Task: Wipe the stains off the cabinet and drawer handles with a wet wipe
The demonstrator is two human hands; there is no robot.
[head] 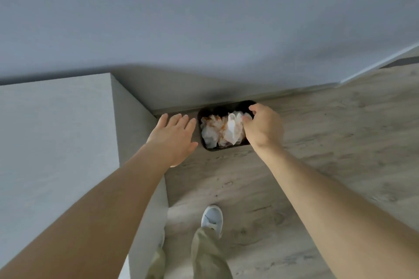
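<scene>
1. Looking straight down, one black bin (203, 120) was seen on the wood-grain floor (317, 142), set against the foot of the pale wall (204, 18).
2. Crumpled wipes (215, 131) with orange-brown stains filled the bin; their number could not be counted, since they were bunched together.
3. One whiter wet wipe (233, 127) lay on top at the right side of the bin, and it was pinched between the curled thumb and fingers of the right hand (263, 127).
4. The right end of the bin was covered by the right hand, so that rim was hidden from view.
5. The left hand (174, 138) was held flat with its fingers (179, 120) straight and slightly spread, just beside the left edge of the bin; nothing was held in it, and whether it touched the bin could not be told.
6. One grey cabinet (56, 142) stood at the left, its top and side panel visible, with its corner close to the bin and the left forearm crossing in front of it. Handles could not be seen from this angle.
7. Two bare forearms were counted, one from each lower corner.
8. One white shoe (213, 217) and two khaki trouser legs (206, 256) were seen on the floor below the bin, well apart from it.
</scene>
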